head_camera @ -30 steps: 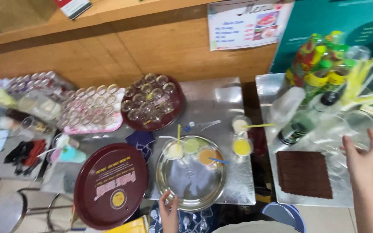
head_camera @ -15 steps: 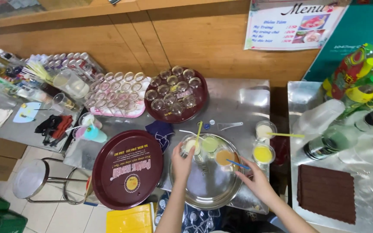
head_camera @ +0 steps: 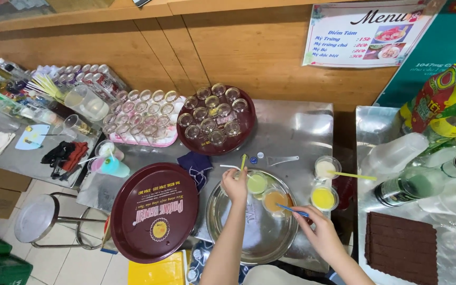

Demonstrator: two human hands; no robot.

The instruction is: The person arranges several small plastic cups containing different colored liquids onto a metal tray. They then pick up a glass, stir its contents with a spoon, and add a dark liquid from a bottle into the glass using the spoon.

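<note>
Left hand (head_camera: 234, 184) is down on the round steel tray (head_camera: 249, 237), fingers curled shut on a cup just left of the green drink cup (head_camera: 257, 182); right hand (head_camera: 317, 232) pinches a blue straw (head_camera: 293, 210) dipped in the orange cup (head_camera: 275, 200); maroon tray (head_camera: 154, 211) lies left on the table (head_camera: 296, 132).

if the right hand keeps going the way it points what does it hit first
Most likely the cup of orange drink. The right hand points up and left, its blue straw already reaching into that cup on the round metal tray. Depth is hard to judge.
</note>
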